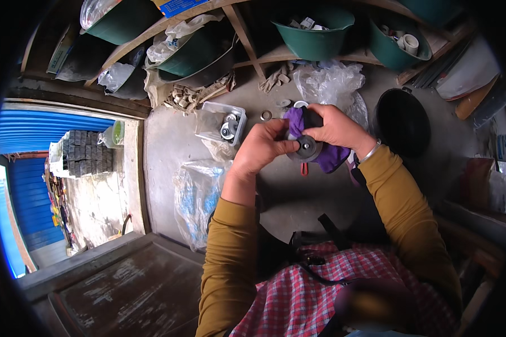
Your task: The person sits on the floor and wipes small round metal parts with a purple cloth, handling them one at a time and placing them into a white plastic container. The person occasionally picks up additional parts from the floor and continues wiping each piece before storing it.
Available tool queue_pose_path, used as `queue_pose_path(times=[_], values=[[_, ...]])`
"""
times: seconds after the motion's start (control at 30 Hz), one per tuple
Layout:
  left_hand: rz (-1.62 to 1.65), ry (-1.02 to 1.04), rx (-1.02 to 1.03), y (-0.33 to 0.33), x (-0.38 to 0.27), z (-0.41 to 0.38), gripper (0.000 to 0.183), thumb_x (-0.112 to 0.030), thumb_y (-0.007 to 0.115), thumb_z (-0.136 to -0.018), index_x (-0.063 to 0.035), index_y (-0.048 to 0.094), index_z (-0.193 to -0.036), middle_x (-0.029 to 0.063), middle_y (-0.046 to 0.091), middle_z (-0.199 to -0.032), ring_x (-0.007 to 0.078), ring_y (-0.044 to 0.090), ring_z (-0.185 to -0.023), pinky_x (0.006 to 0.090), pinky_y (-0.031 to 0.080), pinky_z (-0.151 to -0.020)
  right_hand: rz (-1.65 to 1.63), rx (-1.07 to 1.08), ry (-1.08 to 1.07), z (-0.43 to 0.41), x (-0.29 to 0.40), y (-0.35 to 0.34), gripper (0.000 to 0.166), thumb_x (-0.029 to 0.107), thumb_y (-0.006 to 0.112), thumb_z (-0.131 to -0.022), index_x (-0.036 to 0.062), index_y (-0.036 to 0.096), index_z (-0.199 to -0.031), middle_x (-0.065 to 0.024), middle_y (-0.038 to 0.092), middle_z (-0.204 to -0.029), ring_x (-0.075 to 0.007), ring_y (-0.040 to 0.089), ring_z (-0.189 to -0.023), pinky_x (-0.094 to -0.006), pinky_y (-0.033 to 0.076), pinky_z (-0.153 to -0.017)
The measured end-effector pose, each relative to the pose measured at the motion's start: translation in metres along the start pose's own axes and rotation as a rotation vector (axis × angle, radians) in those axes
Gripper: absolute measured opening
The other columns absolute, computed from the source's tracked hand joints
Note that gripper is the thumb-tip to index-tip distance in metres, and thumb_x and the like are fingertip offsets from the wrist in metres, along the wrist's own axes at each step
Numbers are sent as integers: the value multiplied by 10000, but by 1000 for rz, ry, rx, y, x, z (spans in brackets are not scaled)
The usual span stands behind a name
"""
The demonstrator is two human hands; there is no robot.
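Note:
My left hand [263, 147] grips the left edge of a round grey disc-like part [305, 152] with a hub in its middle; its thumb presses near the hub. My right hand [339, 128] holds a purple cloth [331, 159] against the upper side of the part, and the cloth hangs down below the fingers. Just beneath the disc a small red loop [304, 169] shows. Beyond my hands, a small ring [266, 115] and a round metallic piece [283, 102] lie on the floor. The far side of the part is hidden by cloth and fingers.
A clear plastic box [241, 126] of round parts stands left of my hands. Plastic bags [198, 198] lie on the concrete floor. At the right stands a black tub [400, 122]. Green basins [314, 40] line a wooden shelf ahead. A brown wooden door [130, 290] is at lower left.

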State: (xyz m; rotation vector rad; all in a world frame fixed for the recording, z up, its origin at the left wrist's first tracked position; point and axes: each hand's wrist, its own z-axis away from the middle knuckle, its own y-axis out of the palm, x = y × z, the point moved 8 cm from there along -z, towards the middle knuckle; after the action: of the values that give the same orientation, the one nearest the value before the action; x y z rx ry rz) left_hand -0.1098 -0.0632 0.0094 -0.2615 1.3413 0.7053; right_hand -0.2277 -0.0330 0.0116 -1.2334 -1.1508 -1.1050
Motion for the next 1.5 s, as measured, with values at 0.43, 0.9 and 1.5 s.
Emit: queue_pose_path(times=[0.43,0.9,1.5], values=[[105,119,-179,-2,0,-3,176,-25,621,-761,-2,592,-932,31,611,-820,113,562,-716,241,458,-685,-420,-210,-1,-2,-2,-19,327,139,621,-796,-5,516,-1071,-44,567,-1000,-113,523,-900,-259,427,-817],[-29,-111,78,18,26,-6,163,18,640,-676,20,619,-838,46,608,-720,120,563,-636,232,465,-594,196,157,11,3,9,-2,327,197,700,-683,4,577,-918,-93,613,-795,-144,566,-734,-280,445,-688],[400,88,-448,-11,23,-4,122,4,573,-772,-6,596,-891,55,607,-814,147,579,-696,262,488,-643,-659,-467,77,6,-40,4,215,183,583,-833,11,565,-962,-3,561,-876,-73,497,-798,-216,421,-719]])
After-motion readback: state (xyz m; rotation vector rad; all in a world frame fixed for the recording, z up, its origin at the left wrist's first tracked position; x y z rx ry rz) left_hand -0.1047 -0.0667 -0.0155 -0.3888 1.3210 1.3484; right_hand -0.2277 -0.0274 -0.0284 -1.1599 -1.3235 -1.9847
